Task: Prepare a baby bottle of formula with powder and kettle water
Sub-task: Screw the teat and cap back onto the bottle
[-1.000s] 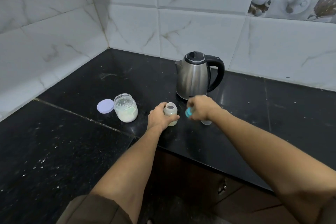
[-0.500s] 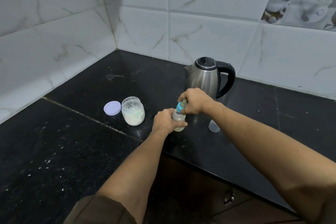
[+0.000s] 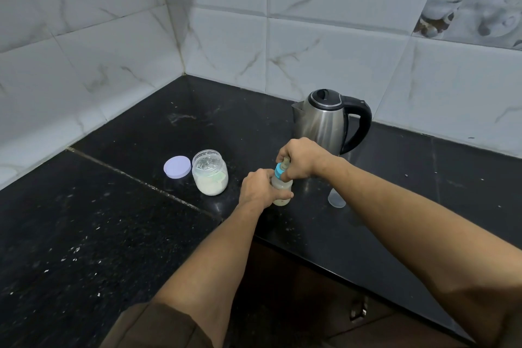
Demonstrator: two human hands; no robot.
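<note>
A small baby bottle (image 3: 282, 189) with pale liquid stands upright on the black counter (image 3: 113, 220). My left hand (image 3: 261, 186) grips its body. My right hand (image 3: 299, 159) is closed over the blue teat ring (image 3: 279, 170) on the bottle's neck. Left of the bottle stands an open glass jar of white powder (image 3: 210, 172), with its lilac lid (image 3: 177, 167) lying flat beside it. The steel kettle (image 3: 324, 121) with a black handle stands just behind my right hand.
A clear bottle cap (image 3: 336, 200) lies on the counter under my right forearm. Tiled walls meet in a corner behind. The counter's front edge runs diagonally below my arms, with dark cabinets (image 3: 324, 305) underneath.
My right hand brought the blue teat ring from beside the bottle onto its neck and stays closed on it. The left hand kept holding the bottle.
</note>
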